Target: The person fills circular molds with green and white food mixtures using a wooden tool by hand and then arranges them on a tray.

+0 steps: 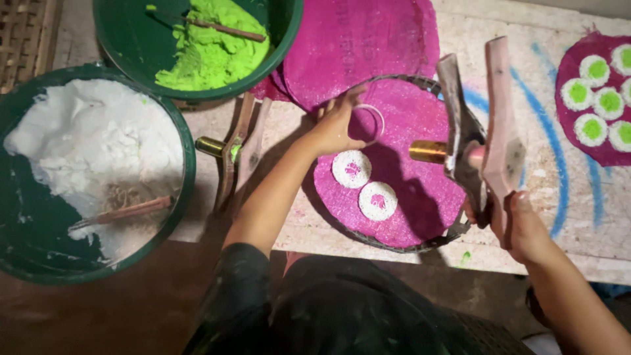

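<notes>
My left hand (336, 125) holds a small clear ring mould (369, 123) against a magenta cloth (420, 197) spread over a round woven tray (394, 240). Two white round cakes (351, 168) (378, 200) with pink centres lie on that cloth just below the hand. My right hand (522, 227) grips the wooden handles of a press tool (483, 131) with a brass barrel (428, 151), held above the tray's right side.
A green tub of white flour (98, 151) with a stick sits at left. A green tub of bright green dough (210, 46) stands behind it. A second wooden press (233, 154) lies between them. Several white-and-green cakes (595, 98) rest on another magenta cloth at right.
</notes>
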